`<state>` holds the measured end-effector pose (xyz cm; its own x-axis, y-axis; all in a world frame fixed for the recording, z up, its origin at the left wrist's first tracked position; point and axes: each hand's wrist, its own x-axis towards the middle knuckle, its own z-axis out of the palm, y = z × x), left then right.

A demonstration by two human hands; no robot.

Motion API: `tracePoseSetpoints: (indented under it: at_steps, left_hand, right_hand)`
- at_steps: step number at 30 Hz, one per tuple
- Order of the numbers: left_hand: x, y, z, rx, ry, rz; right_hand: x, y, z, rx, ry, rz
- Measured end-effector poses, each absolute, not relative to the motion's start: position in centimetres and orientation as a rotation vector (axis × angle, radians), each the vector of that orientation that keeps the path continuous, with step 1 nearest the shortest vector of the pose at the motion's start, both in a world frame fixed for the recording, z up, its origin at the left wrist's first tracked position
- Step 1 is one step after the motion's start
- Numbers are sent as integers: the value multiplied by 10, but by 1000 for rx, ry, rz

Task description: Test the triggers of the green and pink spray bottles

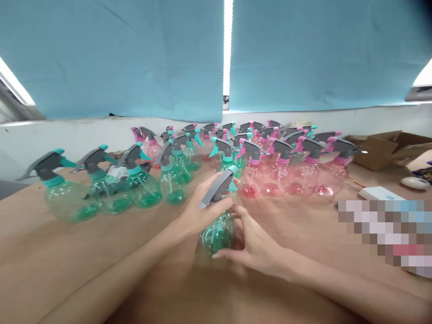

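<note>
A clear green spray bottle [218,235] with a grey and teal trigger head stands at the middle of the table, between my hands. My left hand [205,202] is closed around its neck, just beneath the trigger head. Lower down, my right hand [251,240] grips the round body, thumb at the near side and fingers at the far right side. The bottle's collar is hidden by my left fingers. Just behind stand a pink spray bottle [251,180] on the right and a green spray bottle [173,186] on the left.
Several green bottles [118,193] line the left, and several pink ones [308,177] the right, with mixed rows behind. An open cardboard box [381,150], a white box [381,194] and a white computer mouse [415,182] lie at right. Blue curtains [135,58] hang behind.
</note>
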<state>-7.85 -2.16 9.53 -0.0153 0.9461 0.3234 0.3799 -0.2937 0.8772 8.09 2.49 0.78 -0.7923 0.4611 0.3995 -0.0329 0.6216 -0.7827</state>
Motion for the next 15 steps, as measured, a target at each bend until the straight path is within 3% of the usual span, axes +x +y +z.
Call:
tracePoseSetpoints:
  at_steps: [15]
  left_hand:
    - [-88,-27,95,1677,1515,1342]
  right_hand:
    - [107,69,-2,-372,-2653,798]
